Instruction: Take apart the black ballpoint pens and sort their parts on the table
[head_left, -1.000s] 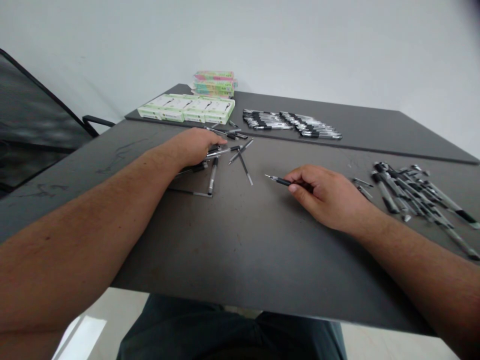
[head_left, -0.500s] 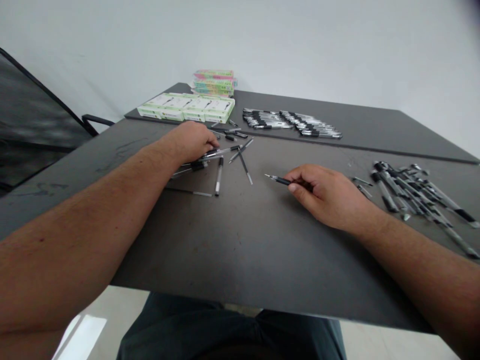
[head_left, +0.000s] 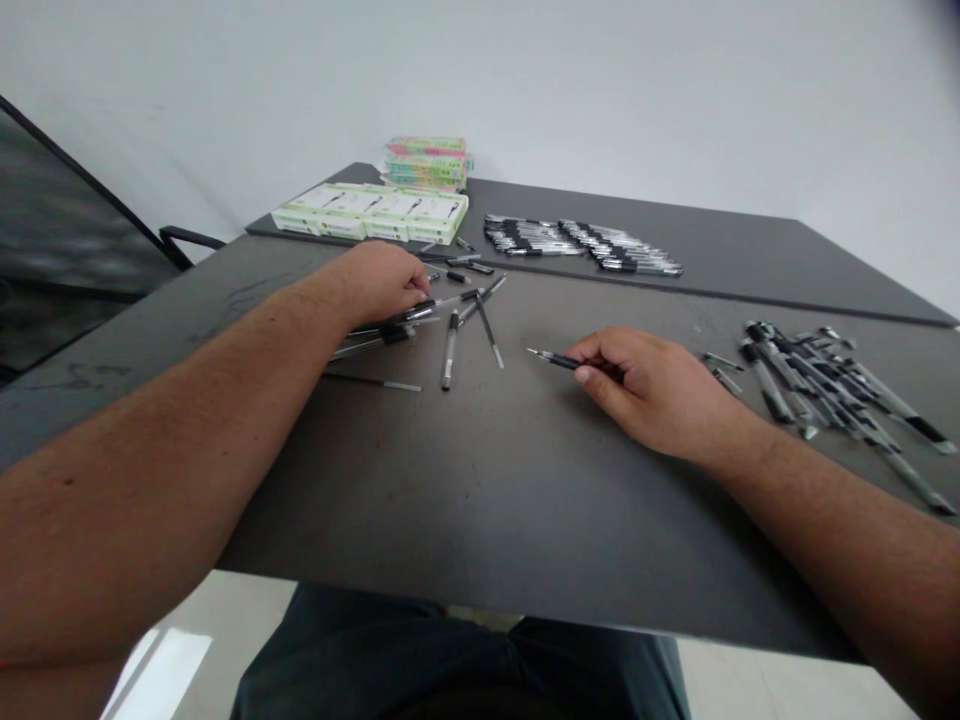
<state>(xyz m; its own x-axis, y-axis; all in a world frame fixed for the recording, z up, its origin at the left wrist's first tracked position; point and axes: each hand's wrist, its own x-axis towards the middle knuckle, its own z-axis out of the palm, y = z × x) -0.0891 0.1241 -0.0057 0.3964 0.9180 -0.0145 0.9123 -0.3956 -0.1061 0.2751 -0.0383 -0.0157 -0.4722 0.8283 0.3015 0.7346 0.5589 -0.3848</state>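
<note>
Along the far edge of the table [head_left: 525, 480], pale green boxes [head_left: 370, 214] and rows of pens [head_left: 583, 243] lie beyond the hands, their box print too small to read. A pen pile [head_left: 825, 385] sits at right. Right hand [head_left: 649, 388] pinches a pen [head_left: 555, 359] between thumb and fingers. Left hand [head_left: 379, 284], curled, rests at scattered pens [head_left: 449, 350]; whether it grips one cannot be told.

Your only camera sits on your head, facing forward and down across the table [head_left: 517, 500] toward the wall [head_left: 525, 90], close above your left hand [head_left: 379, 285] and right hand [head_left: 645, 390], with your legs [head_left: 457, 660] at the bottom edge.
</note>
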